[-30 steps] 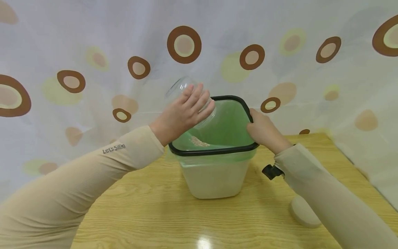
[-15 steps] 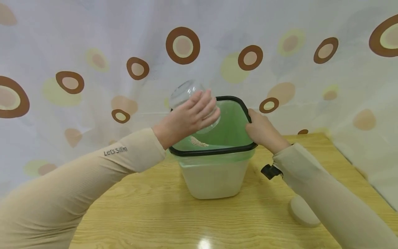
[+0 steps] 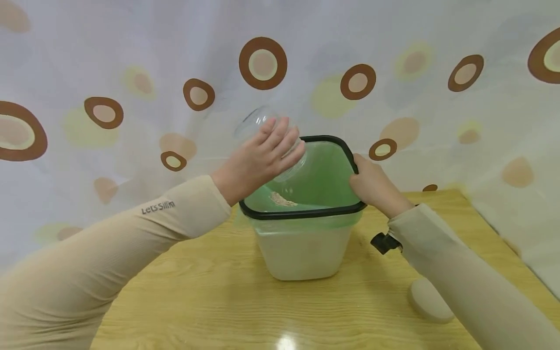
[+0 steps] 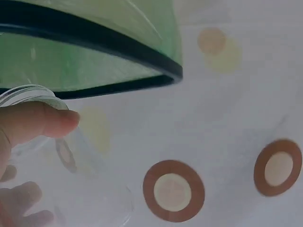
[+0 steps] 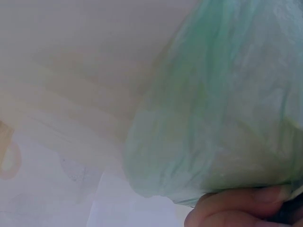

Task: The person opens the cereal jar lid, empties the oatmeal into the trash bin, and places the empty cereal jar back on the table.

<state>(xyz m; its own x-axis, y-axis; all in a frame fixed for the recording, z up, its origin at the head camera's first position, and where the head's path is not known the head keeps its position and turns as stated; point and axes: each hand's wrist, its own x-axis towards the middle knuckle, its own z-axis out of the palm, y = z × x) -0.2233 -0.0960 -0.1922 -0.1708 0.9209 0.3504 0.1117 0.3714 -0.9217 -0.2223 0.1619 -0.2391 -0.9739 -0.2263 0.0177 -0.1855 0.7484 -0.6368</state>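
My left hand [image 3: 260,155] grips a clear jar [image 3: 252,122] and holds it tilted, mouth down, over the bin. In the left wrist view the jar's ridged neck [image 4: 31,92] points at the bin's opening, and the thumb lies across it. The whitish bin [image 3: 304,255] has a black rim [image 3: 302,213] and a green bag [image 3: 328,170] as liner. A small heap of tan flakes or grains [image 3: 282,199] lies on the bag, with a few bits below the jar's mouth. My right hand [image 3: 372,184] grips the rim's right side; its fingers [image 5: 236,205] show under the bag in the right wrist view.
A round beige lid-like disc [image 3: 430,300] lies on the wooden table [image 3: 197,301], partly behind the right sleeve. The bin stands on this table, near its back. A pale curtain [image 3: 306,29] with brown ring patterns hangs behind and to the right.
The left hand with the jar dipped down and right half a second ago and is raised again now. Small bits now show beneath the jar's mouth. The right hand keeps its hold on the rim.
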